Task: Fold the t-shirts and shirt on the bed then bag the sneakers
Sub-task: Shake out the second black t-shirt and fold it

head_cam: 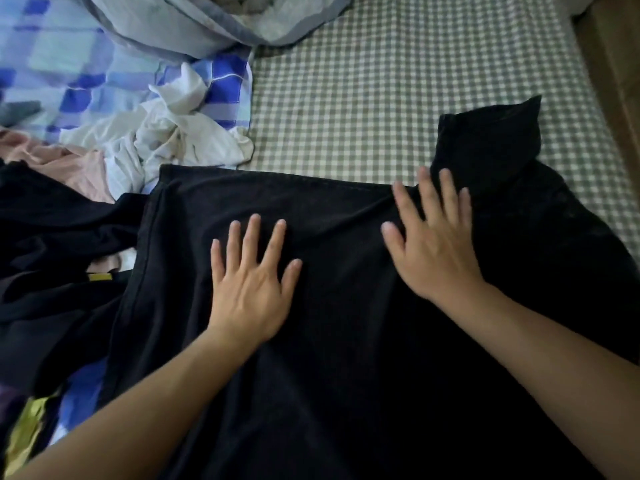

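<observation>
T-shirt (pixel 329 341) beside white clothes (pixel 166 140)

We are pressing our left hand (pixel 251 289) and right hand (pixel 434 244) flat onto a black t-shirt (pixel 329 341) lying across the checked bed (pixel 363 81).

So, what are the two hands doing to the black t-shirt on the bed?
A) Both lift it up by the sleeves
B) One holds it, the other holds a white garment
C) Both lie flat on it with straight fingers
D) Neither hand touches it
C: the left hand and the right hand both rest palm-down, fingers spread straight, on the black t-shirt.
</observation>
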Action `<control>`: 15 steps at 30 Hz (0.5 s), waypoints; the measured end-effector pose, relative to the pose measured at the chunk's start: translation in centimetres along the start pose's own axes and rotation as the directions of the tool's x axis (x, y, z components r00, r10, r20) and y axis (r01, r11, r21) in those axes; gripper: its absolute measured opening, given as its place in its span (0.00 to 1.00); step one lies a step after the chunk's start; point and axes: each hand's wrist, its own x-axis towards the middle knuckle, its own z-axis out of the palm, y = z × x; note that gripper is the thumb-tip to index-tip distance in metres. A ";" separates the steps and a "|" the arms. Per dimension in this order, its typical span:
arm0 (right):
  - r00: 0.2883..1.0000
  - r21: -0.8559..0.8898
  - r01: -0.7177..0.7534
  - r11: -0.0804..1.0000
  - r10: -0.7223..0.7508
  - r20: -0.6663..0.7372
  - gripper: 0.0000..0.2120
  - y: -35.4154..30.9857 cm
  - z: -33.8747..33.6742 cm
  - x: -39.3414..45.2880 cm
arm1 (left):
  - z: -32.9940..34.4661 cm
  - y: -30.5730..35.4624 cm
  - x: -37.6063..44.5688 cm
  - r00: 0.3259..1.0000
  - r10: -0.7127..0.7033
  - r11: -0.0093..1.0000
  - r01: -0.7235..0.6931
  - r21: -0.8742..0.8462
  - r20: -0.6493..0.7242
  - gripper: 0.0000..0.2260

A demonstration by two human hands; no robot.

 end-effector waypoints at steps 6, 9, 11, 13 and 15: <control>0.893 -0.171 -0.303 0.938 0.342 0.292 0.37 7.4 2.1 0.8 | -0.1 -10.1 4.5 0.956 -0.247 0.966 0.229 0.122 0.160 0.33; 0.903 -0.141 -0.323 0.936 0.349 0.250 0.32 5.6 1.1 1.4 | -1.4 -8.2 6.3 0.955 -0.278 0.957 0.266 0.113 0.103 0.31; 0.966 -0.047 -0.225 0.973 0.229 0.116 0.29 2.6 0.8 0.9 | -2.6 -5.9 7.6 0.993 -0.052 0.989 0.066 0.133 -0.108 0.28; 0.993 -0.004 -0.089 0.996 0.089 0.082 0.27 0.9 0.9 0.6 | -3.3 -5.0 9.6 0.971 0.193 0.960 -0.157 0.234 -0.141 0.26; 0.992 0.016 -0.100 0.995 0.098 0.076 0.27 1.4 0.9 1.7 | -4.1 -5.5 12.3 0.967 0.251 0.939 -0.229 0.256 -0.053 0.22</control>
